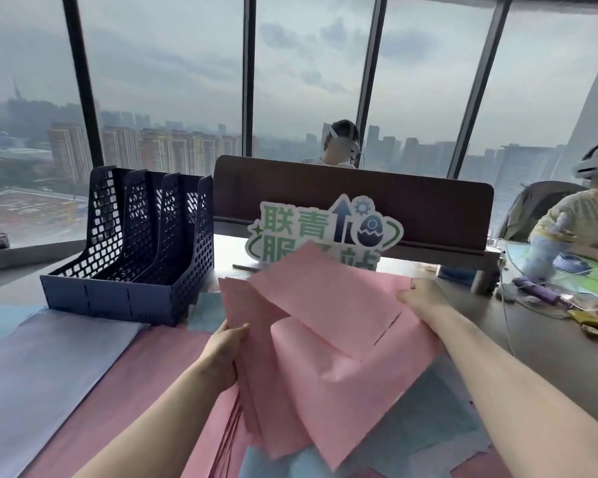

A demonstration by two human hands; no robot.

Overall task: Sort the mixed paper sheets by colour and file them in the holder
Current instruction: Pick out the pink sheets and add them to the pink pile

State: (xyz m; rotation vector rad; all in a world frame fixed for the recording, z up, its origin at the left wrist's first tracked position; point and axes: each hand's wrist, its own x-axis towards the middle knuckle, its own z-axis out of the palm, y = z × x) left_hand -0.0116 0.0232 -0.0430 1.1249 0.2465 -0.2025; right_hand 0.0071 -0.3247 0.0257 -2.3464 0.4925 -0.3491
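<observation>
A desk (549, 343) by tall windows (308, 74) is strewn with matte sheets; thin pink sheets (325, 339) are gripped by left hand (223, 353) and right hand (420, 294) beside a perforated navy holder (132, 246)

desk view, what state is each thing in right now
pink sheets: lifted in a loose uneven stack, held on both sides
left hand: gripping the stack's left edge
right hand: holding the top sheet's right corner
holder: upright, slots look empty
sign: standing, lower part hidden by sheets
</observation>
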